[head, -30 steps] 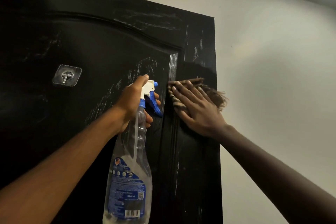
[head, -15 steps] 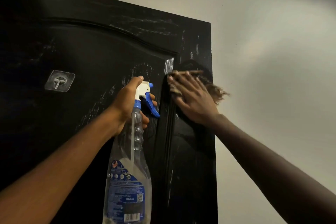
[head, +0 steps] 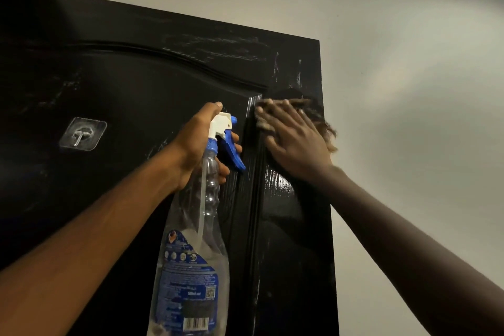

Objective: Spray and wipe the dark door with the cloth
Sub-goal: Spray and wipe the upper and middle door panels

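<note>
A pale wall (head: pixel 409 95) borders the right edge of the dark door (head: pixel 131 84), with bare wall above the door's top edge too. The right hand (head: pixel 296 144) lies flat, fingers straight and spread, pressing a brown frayed cloth (head: pixel 326 131) against the door's right stile, a little below the top corner. The cloth's fringe pokes out past the door's right edge. Wet sheen shows on the stile below the wrist. The left hand (head: pixel 195 144) grips the neck of a clear spray bottle (head: pixel 201 226), thumb over the white head, fingers curled by the blue trigger (head: pixel 233 151), just left of the stile's moulding. A clear adhesive hook (head: pixel 83 132) sits on the door panel, well left of the bottle.
</note>
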